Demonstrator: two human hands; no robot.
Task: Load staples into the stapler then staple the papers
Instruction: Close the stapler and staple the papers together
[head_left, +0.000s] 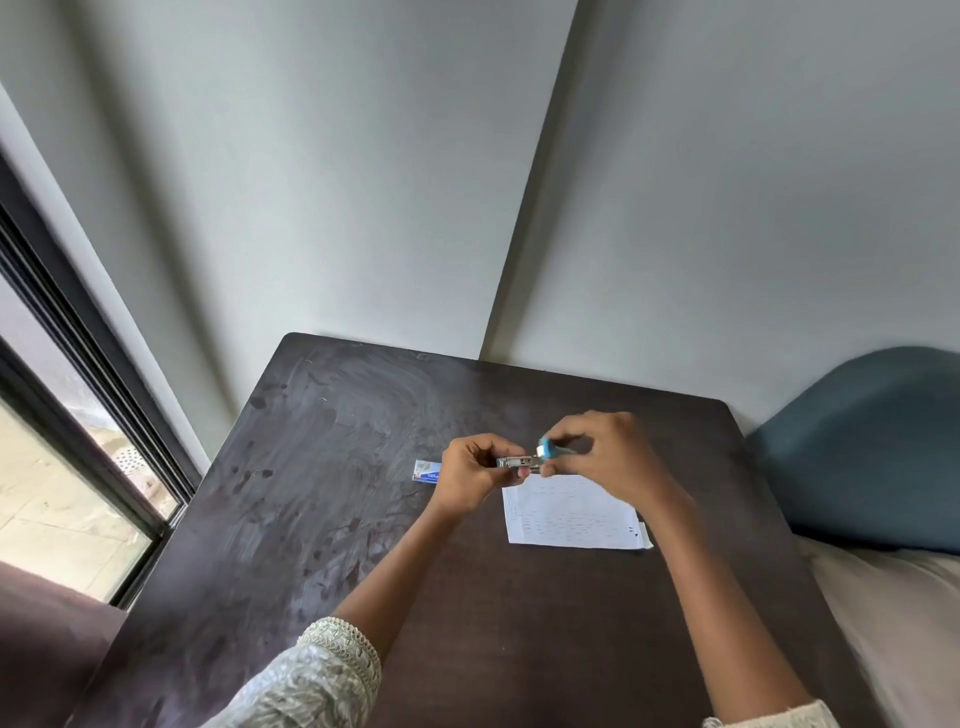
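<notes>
A small blue stapler (546, 451) is held above the dark table (322, 509), between both hands. My right hand (602, 457) grips its blue body. My left hand (475, 470) pinches the silver metal staple tray (517, 462) that sticks out of the stapler toward the left. Whether staples lie in the tray is too small to tell. Printed white papers (571, 514) lie flat on the table just below and nearer than my hands. A small blue and white staple box (427, 470) rests on the table just left of my left hand.
The table stands in a corner of grey walls (363, 182). A window with a dark frame (93, 415) runs along the left. A blue cushion (872, 447) and a beige bed surface (893, 613) lie past the table's right edge.
</notes>
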